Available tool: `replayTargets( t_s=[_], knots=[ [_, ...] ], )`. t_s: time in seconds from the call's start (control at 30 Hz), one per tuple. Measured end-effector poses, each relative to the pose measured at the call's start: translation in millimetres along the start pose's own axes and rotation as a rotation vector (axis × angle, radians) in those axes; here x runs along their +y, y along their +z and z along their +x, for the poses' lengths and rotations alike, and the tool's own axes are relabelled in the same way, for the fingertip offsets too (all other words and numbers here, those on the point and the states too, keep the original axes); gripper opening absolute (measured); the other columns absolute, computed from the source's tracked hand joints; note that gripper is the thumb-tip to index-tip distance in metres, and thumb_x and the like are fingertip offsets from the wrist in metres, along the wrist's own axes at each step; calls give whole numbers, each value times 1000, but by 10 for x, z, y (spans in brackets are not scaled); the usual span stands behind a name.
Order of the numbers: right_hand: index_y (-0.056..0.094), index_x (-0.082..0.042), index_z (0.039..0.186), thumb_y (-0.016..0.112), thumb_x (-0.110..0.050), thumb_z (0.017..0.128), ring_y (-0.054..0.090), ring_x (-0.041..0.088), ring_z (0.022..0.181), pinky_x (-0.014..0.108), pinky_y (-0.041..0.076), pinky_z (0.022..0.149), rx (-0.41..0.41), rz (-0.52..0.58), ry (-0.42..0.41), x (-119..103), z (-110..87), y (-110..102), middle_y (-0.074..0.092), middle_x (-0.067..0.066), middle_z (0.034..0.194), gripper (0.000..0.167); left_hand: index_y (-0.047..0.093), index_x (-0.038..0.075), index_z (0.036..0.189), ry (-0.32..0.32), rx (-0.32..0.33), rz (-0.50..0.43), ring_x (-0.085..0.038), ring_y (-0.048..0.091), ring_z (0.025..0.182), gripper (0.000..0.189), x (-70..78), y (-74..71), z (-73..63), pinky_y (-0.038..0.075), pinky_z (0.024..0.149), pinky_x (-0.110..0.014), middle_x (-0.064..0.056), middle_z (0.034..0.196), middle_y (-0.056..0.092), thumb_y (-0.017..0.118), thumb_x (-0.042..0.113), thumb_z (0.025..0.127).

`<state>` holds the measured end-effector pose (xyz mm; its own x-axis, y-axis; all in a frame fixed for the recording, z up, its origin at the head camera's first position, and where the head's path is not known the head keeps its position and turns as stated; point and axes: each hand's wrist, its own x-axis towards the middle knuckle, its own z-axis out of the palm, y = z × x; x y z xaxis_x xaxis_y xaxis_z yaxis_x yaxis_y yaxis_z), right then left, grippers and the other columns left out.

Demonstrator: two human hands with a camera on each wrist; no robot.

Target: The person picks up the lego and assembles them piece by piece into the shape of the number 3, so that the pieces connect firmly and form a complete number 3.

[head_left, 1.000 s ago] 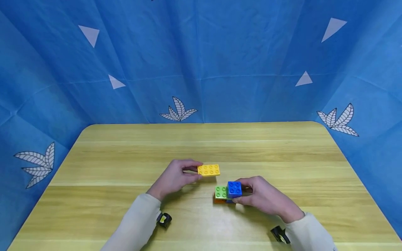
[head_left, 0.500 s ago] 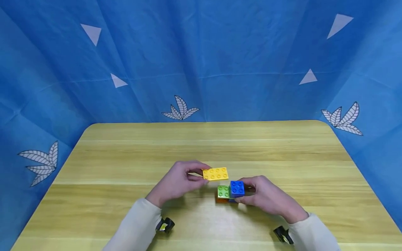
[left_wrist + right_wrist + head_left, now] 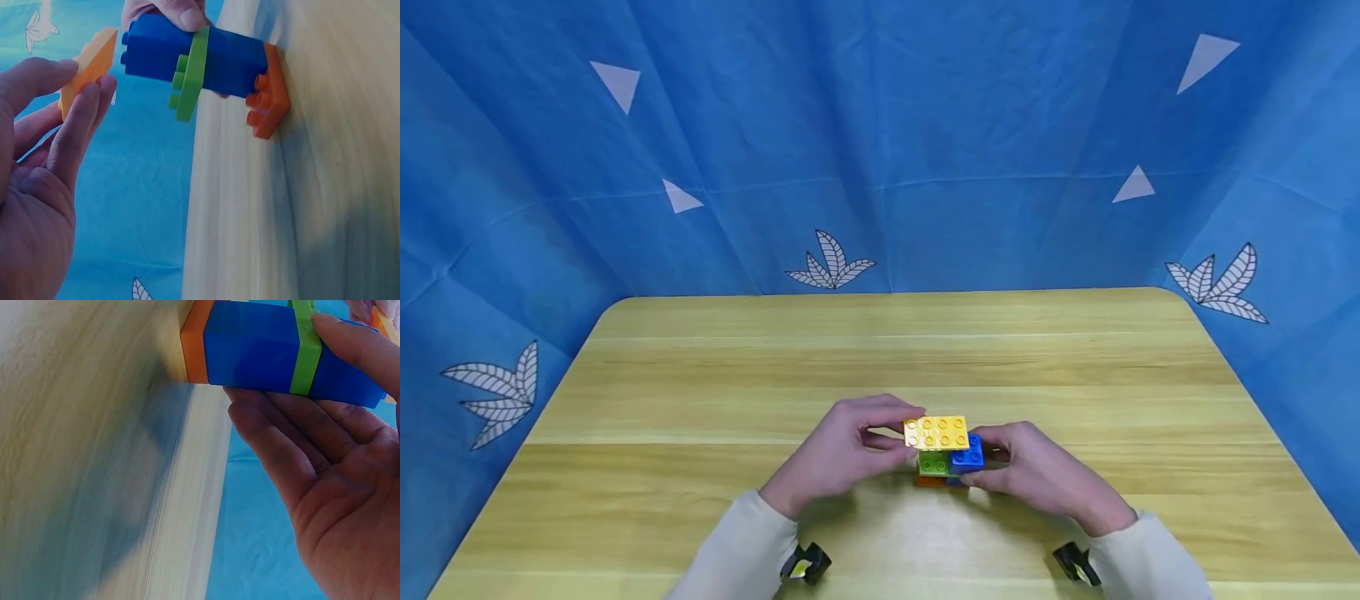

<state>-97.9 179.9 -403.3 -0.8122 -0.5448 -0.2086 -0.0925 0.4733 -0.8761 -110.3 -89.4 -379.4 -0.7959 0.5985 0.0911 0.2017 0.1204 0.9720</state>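
My left hand [image 3: 857, 442] pinches a flat yellow building brick [image 3: 936, 432] by its left end, holding it above the stack. In the left wrist view a gap shows between this yellow brick [image 3: 90, 69] and the top studs. The stack stands on the table: a thin orange brick [image 3: 273, 100] at the bottom, a blue brick [image 3: 250, 347], a thin green brick [image 3: 194, 81], then a top blue brick [image 3: 967, 454]. Green and orange stick out to the left. My right hand [image 3: 1037, 467] grips the blue bricks from the right, thumb at the green one's edge.
The pale wooden table [image 3: 737, 358] spreads around the stack on all sides. A blue cloth [image 3: 880, 150] with white triangles and leaf prints hangs behind and at both sides. Black straps with small devices [image 3: 807, 564] sit at the wrists.
My left hand has carried the yellow brick right and toward me, from behind and left of the stack to over its top. My right hand keeps its grip on the stack.
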Motion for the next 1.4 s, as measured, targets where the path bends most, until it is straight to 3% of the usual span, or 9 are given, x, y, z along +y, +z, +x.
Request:
replayTargets(
  t_s=[0.23, 0.5, 1.0, 1.4],
  knots=[
    [66, -6, 119, 75, -23, 88, 65, 15, 100, 29, 53, 84, -1, 14, 9, 0, 4, 3, 70, 0, 109, 37, 68, 7, 122, -31, -37, 20, -15, 67, 96, 36, -13, 102, 44, 56, 82, -30, 1, 115, 65, 76, 4, 86],
    [69, -8, 111, 76, -22, 87, 64, 15, 94, 28, 53, 80, 12, -3, -23, 3, -6, -5, 70, -5, 102, 28, 67, 5, 125, -31, -69, 69, -11, 65, 94, 41, -30, 139, 83, 56, 79, -28, 3, 112, 64, 76, 2, 85],
    [69, -8, 110, 77, -20, 86, 63, 16, 92, 28, 53, 78, 17, -24, -20, 15, 6, -6, 70, -4, 102, 28, 71, 9, 120, -28, -127, 196, -10, 61, 78, 36, 26, 70, 152, 58, 71, -28, 4, 94, 61, 76, 5, 85],
    [69, -10, 110, 77, -23, 87, 63, 16, 90, 28, 53, 77, 24, -44, -23, 23, 6, -5, 70, -5, 101, 28, 72, 7, 118, -16, -126, 138, -11, 60, 76, 35, -39, 67, 172, 59, 69, -31, 3, 94, 63, 76, 4, 83]
  ],
)
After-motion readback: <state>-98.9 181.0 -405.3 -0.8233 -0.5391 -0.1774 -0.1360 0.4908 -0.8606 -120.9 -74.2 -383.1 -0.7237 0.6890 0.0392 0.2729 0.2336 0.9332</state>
